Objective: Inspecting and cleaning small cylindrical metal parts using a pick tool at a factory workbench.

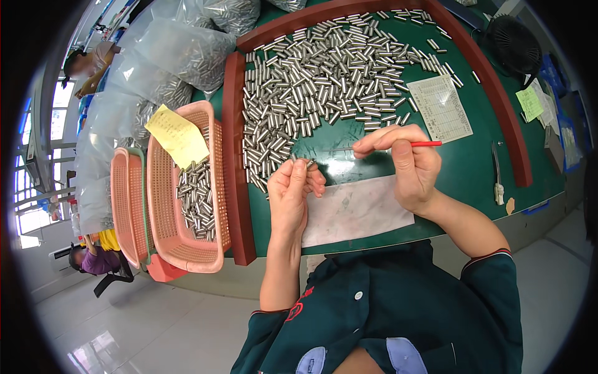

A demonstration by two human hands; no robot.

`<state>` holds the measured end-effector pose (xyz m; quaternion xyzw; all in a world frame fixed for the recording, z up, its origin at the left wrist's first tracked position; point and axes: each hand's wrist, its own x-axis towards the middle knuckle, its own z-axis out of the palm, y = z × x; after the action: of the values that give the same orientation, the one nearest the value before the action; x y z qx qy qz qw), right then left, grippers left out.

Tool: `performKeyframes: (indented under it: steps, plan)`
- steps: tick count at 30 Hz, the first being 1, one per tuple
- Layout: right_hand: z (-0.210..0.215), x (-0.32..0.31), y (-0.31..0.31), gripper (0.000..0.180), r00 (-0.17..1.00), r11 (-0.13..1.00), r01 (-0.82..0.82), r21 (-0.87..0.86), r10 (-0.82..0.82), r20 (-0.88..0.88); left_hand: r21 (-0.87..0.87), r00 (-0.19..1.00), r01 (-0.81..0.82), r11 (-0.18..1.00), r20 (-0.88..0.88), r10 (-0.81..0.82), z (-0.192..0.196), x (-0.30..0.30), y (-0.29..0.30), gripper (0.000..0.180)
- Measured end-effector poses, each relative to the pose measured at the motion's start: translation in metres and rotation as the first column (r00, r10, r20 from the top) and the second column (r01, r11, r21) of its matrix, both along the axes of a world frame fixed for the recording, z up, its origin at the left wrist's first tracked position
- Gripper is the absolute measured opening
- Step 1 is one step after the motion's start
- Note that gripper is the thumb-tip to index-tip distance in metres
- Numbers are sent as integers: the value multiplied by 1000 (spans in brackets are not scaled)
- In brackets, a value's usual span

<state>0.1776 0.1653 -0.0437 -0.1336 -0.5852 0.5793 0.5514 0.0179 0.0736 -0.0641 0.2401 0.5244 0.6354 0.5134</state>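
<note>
My left hand [291, 193] is closed, with a small metal cylinder [311, 164] pinched at its fingertips. My right hand [411, 165] grips a thin metal rod tool with a red handle [427, 143]. Its slim shaft points left, toward the cylinder, and its tip looks apart from it. Beyond both hands, a large heap of short shiny metal cylinders [317, 75] spreads over the green tabletop [349, 162]. Beneath the hands lies a whitish, smudged cloth or sheet [355, 212].
Dark red rails [235, 156] frame the heap. At left stand pink baskets [163, 218], one holding cylinders and a yellow note [177, 137]. Clear bags [187, 53] of cylinders lie behind. To the right are a printed sheet [440, 109], tweezers [497, 168] and a black fan [514, 45]. Two people appear far left.
</note>
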Motion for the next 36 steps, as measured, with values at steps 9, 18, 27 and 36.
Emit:
performKeyframes:
  steps: [9, 18, 27, 36]
  plan:
    - [-3, 1, -2, 24, 994, 998, -31, 58, 24, 111, 5, 1000, 23, 1000, -14, -23, 0, 1, 1, 24]
    - [-1, 1, 0, 15, 1000, 990, 10, 143, -11, 7, -1, 1000, -20, 1000, -17, 20, 0, 2, 1, 20]
    - [0, 1, -1, 10, 992, 962, -2, 272, -33, 124, -7, 998, -29, 1000, -60, 28, 3, 5, 1, 20]
    - [1, 5, 4, 6, 982, 761, 28, 649, -142, 124, 3, 997, -23, 1000, -71, 23, 0, 4, 1, 22]
